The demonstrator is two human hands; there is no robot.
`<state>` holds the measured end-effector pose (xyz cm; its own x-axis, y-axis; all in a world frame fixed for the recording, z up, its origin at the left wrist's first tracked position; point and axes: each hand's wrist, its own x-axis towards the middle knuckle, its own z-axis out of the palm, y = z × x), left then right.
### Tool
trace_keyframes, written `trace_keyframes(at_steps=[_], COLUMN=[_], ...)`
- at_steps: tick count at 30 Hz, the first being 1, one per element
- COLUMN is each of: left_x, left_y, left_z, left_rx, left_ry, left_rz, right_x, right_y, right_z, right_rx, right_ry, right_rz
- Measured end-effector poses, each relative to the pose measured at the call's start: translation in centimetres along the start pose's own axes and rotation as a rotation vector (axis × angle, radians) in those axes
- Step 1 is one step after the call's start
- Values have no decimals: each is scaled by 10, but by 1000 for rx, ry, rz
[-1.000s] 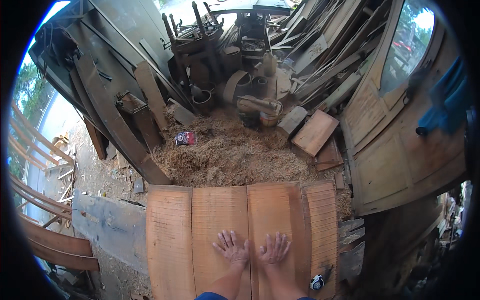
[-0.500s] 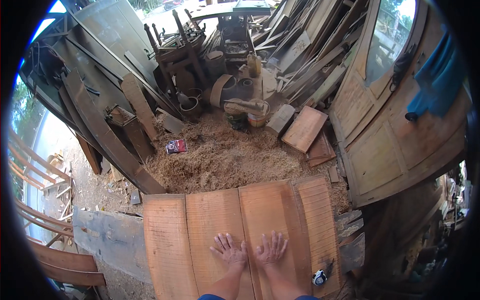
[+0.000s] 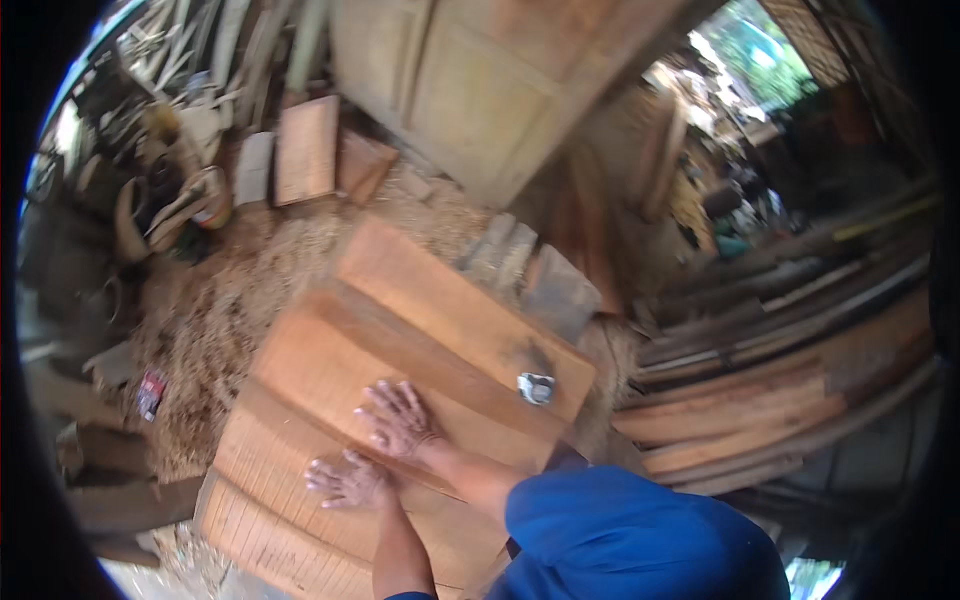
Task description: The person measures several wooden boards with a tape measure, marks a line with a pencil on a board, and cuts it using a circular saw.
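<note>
And there they were, the left hand (image 3: 348, 482) and right hand (image 3: 400, 424), flat on the side-by-side wooden boards (image 3: 320, 385), each grip spread wide! A tape measure (image 3: 537, 388) (slightly blurred) sat on the same boards, wood shavings (image 3: 215, 320) heaped beyond.

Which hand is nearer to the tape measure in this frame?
The right hand. It lies spread on the wooden boards, to the left of the tape measure in the picture, not touching it. The left hand is farther left and lower.
</note>
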<state>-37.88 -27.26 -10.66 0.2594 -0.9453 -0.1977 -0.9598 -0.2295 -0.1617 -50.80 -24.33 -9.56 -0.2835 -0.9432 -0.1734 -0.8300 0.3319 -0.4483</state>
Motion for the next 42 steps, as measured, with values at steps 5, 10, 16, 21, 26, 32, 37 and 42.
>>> trace_keyframes(at_steps=[5, 10, 16, 21, 26, 32, 37, 42], left_x=[18, 17, 14, 8, 30, 34, 30, 23], left_y=[-12, -20, -18, -16, -29, -30, -27, -18], left_z=[19, 43, 34, 36, 59, 67, 63, 68], left_rx=[82, -87, -88, -114, -95, -314, -342, -267], left_ry=[98, 248, 243, 87, 265, 194, 220, 168], left_rz=[20, 72, 81, 119, 67, 68, 74, 90], right_x=[11, 11, 8, -2, 10, 6, 4, -4], right_y=[-3, -3, 1, 6, -2, 7, 9, 18], right_z=[12, 2, 14, 20, 29, 37, 39, 41], right_rx=[83, 66, -16, 52, 123, 41, 18, 15], right_ry=[35, -142, -110, 78, 157, 136, 123, 144], right_rz=[-57, -22, -17, -2, -70, -41, -48, 1])
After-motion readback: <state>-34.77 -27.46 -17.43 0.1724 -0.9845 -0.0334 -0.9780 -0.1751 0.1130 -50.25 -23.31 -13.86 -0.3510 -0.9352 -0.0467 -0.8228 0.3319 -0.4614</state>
